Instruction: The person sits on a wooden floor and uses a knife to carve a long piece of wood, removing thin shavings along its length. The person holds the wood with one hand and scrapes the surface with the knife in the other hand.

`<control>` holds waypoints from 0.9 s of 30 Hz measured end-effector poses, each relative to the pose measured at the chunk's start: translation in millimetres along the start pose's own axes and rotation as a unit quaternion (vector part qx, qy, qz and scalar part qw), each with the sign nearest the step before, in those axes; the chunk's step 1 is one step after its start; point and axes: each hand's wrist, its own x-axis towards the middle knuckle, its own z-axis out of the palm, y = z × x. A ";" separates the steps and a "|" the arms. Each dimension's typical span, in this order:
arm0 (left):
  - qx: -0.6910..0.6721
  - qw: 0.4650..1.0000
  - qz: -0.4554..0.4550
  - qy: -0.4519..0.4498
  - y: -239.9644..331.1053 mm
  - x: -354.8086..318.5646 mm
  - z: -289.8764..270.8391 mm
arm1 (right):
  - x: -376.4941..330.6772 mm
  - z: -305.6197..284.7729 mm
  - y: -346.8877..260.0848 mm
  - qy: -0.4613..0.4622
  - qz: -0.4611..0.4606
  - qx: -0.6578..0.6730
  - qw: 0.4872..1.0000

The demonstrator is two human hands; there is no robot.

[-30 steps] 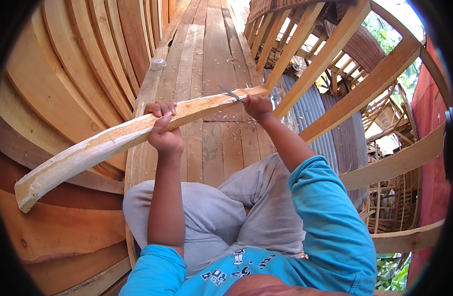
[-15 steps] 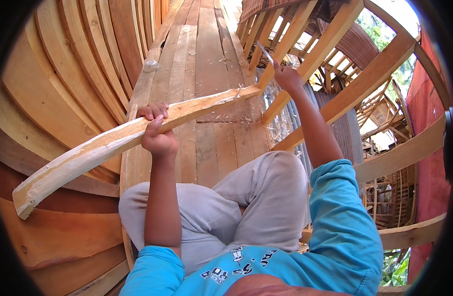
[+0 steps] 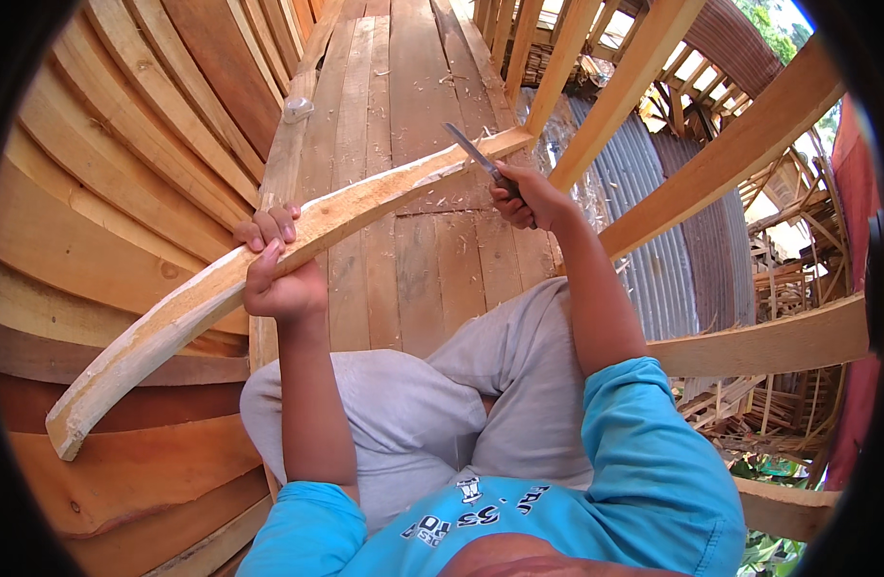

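Note:
A long curved piece of wood [image 3: 365,200] slants across in front of me, pale along its edges and rough on its upper face. My left hand [image 3: 283,274] is closed around it left of its middle, fingers over the far side and thumb near. Its far right end meets an upright wooden rib. In my right hand [image 3: 533,200] a knife [image 3: 471,147] is gripped by its dark handle, the blade pointing up and left. The blade overlaps the right part of the wood; I cannot tell whether it touches.
Planks form the floor [image 3: 418,279], with shavings scattered on it. A curved plank wall [image 3: 105,236] rises at left. Open wooden ribs [image 3: 721,154] stand at right, with corrugated metal sheets [image 3: 634,183] beyond. A small clear object [image 3: 298,109] lies on the left floor edge. My crossed legs are below.
My right hand with the knife has come down and left from the ribs to the wood's right part. My left hand appears lower and further left, still gripping the wood.

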 end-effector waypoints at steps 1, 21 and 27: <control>0.005 1.000 -0.001 -0.006 -0.3 -0.4 0.6 | 4.4 4.7 2.2 -0.024 0.034 -0.012 0.999; 0.008 1.000 0.003 -0.006 -2.6 -1.2 2.6 | 46.6 37.8 22.1 0.055 0.096 -0.048 0.993; -0.002 1.000 0.003 0.004 -4.1 -1.7 3.0 | 64.4 38.9 40.4 0.190 -0.013 -0.143 0.971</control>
